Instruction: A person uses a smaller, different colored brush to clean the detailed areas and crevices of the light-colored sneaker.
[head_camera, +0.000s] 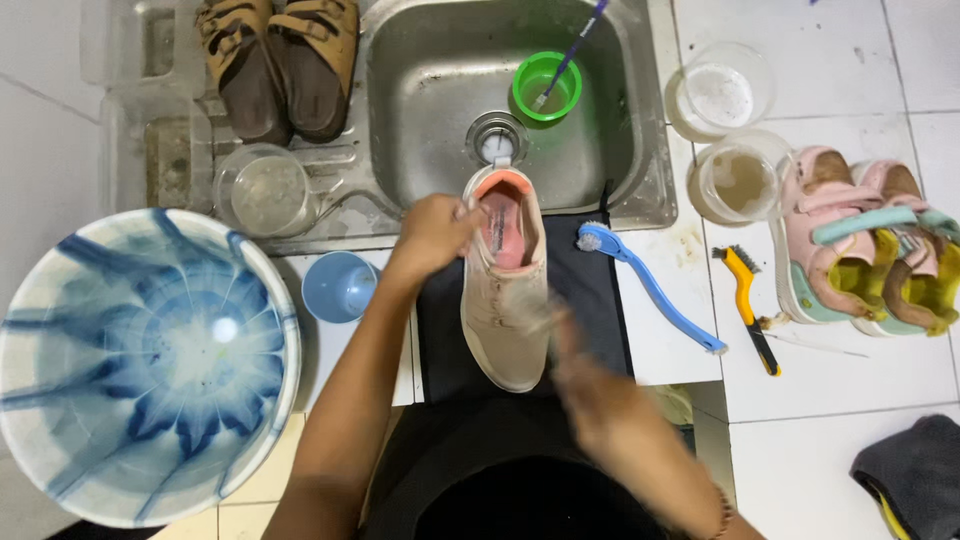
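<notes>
A beige sneaker (506, 300) with a pink insole lies on a dark cloth (590, 300) at the sink's front edge, heel toward the sink. My left hand (432, 232) grips the sneaker's heel collar on its left side. My right hand (590, 385) is blurred by motion beside the sneaker's toe, on its right; whether it holds anything is unclear.
A steel sink (440, 100) holds a green cup (546, 87) with a toothbrush. A blue brush (645, 285) and a yellow brush (748, 305) lie right of the sneaker. Pink sandals (860, 240), brown sandals (280, 60), clear containers (720, 95), a blue cup (338, 286) and a large blue-white basin (140, 360) surround it.
</notes>
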